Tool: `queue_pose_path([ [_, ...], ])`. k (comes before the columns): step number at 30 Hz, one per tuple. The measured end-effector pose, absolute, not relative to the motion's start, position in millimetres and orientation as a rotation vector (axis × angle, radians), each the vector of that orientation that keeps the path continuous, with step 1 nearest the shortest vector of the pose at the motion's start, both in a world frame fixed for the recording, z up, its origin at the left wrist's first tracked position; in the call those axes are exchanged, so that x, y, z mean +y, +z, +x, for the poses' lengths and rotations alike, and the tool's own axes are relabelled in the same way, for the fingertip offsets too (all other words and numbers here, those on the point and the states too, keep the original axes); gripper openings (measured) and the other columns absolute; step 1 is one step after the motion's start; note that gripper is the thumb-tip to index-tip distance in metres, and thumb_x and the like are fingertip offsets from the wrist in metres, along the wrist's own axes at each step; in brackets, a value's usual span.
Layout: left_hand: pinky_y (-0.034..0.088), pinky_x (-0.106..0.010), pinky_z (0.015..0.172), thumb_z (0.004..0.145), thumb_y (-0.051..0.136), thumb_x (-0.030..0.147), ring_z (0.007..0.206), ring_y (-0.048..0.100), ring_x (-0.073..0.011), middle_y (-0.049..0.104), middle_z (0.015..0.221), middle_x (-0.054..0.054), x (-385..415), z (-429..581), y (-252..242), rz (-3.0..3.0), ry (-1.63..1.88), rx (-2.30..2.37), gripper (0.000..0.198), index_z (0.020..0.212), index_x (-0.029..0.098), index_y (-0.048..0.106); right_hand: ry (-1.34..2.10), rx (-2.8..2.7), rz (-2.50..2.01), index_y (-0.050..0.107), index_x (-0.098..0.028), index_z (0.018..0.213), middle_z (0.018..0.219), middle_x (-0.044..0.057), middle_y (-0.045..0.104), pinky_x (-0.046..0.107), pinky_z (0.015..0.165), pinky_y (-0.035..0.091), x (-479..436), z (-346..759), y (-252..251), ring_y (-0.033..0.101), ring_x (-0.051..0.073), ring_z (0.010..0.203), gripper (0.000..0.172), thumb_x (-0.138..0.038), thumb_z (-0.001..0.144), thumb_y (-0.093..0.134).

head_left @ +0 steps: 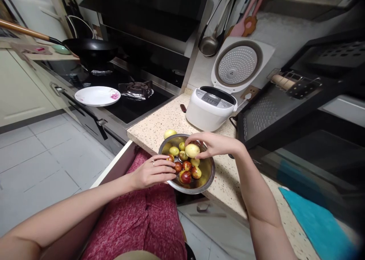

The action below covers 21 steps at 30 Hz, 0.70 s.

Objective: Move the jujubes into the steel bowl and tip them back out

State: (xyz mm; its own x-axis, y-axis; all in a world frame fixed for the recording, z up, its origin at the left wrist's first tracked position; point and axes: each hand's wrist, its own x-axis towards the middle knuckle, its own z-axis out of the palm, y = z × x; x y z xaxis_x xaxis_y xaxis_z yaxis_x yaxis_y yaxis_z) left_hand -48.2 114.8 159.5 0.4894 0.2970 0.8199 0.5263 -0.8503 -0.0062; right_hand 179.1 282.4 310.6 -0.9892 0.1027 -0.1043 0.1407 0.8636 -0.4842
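A steel bowl (209, 176) holds several fresh jujubes, some green and some mottled red-brown, such as a dark red jujube (185, 176). My right hand (209, 143) reaches in from the right, thumb and fingers closed around a larger pale yellow-green jujube (192, 151) above the others. At the bowl's left side, my left hand (154, 171) lies across the rim with its fingers stretched out over the fruit. Its fingertips are close to a brown-spotted jujube (170, 158); its thumb is hidden. Another pale yellow-green fruit (170, 133) rests on the counter just behind the bowl.
The bowl sits at the front edge of the speckled counter (154, 125), above an open drawer. Behind it stands a white rice cooker (209, 110) with its lid up. A floral plate (97, 96) and a wok (91, 49) are on the stove; a teal cloth (313, 218) lies right.
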Motion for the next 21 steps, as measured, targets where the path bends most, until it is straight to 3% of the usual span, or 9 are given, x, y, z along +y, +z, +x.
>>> queue_pose_path([
  [4,0.052,-0.039,0.115,0.108,0.051,0.025,0.118,0.073,-0.0173,0.081,0.108,-0.007,115,-49,158,-2.500,-1.316,-0.707,0.024,0.120,0.016,0.070,-0.845,2.895,0.174,0.074,-0.020,0.121,0.112,0.007,0.075,0.030,0.081,0.054,287,178,304,0.068,0.021,0.091,0.042,-0.026,0.081,0.083],
  [14,0.053,-0.039,0.114,0.108,0.051,0.027,0.116,0.073,-0.0175,0.081,0.107,-0.007,116,-48,158,-2.486,-1.321,-0.703,0.025,0.118,0.016,0.071,-0.985,2.751,0.216,0.076,-0.022,0.125,0.119,0.007,0.075,0.029,0.082,0.053,299,183,307,0.068,0.020,0.094,0.047,-0.043,0.084,0.084],
  [21,0.052,-0.039,0.116,0.108,0.049,0.026,0.115,0.074,-0.0167,0.081,0.108,-0.007,117,-48,158,-2.485,-1.307,-0.693,0.026,0.115,0.015,0.072,-1.095,2.748,0.256,0.074,-0.024,0.127,0.122,0.007,0.075,0.034,0.094,0.054,300,186,311,0.069,0.024,0.108,0.051,-0.049,0.084,0.082],
])
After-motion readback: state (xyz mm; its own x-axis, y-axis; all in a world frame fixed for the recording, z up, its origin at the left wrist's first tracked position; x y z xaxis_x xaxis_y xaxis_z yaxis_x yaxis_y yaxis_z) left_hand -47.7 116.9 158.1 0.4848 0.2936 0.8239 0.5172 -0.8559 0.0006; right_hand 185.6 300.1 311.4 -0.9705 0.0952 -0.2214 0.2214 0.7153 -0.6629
